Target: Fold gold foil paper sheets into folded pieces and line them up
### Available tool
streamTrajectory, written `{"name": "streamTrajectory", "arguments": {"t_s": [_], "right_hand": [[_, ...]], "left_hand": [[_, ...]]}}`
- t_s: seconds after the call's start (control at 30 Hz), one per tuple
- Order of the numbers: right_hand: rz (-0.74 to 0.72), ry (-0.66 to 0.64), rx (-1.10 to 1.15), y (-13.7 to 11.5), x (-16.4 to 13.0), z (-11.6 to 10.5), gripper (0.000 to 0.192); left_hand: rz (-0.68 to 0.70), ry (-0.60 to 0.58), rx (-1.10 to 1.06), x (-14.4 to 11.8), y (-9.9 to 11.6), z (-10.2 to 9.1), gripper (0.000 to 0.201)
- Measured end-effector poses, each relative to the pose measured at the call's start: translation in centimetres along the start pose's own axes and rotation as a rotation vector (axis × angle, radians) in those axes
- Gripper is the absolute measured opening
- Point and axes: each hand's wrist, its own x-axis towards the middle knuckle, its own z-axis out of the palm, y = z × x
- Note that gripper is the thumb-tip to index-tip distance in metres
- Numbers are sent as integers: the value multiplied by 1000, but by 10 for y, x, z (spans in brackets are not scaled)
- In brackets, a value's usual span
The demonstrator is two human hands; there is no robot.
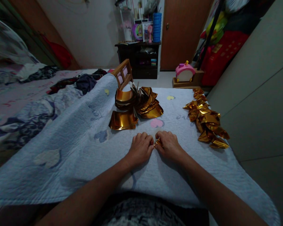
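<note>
My left hand (pixel 141 146) and my right hand (pixel 168 143) rest knuckles-up on a pale blue quilt (pixel 68 150), fingertips meeting over a small piece of gold foil paper (pixel 157 144). Both hands pinch it; most of it is hidden under the fingers. Just beyond the hands lies a stack of flat gold sheets (pixel 123 120), with a curled heap of gold sheets (pixel 141 100) behind it. To the right sits a pile of folded gold pieces (pixel 206 118).
A small wooden frame (pixel 122 74) stands behind the gold heap. Bedding and dark clothes (pixel 85 82) lie to the left. A dark shelf unit (pixel 138 59), a brown door (pixel 181 31), a pink toy house (pixel 184 72) and a grey wall (pixel 257 94) surround the quilt.
</note>
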Motion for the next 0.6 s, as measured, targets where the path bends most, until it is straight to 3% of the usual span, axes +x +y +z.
{"name": "streamTrajectory", "arguments": {"t_s": [0.6], "right_hand": [[-54,-124,147,16,4,-5,70]], "left_hand": [[10,10,-11,0,-1,1,8]]}}
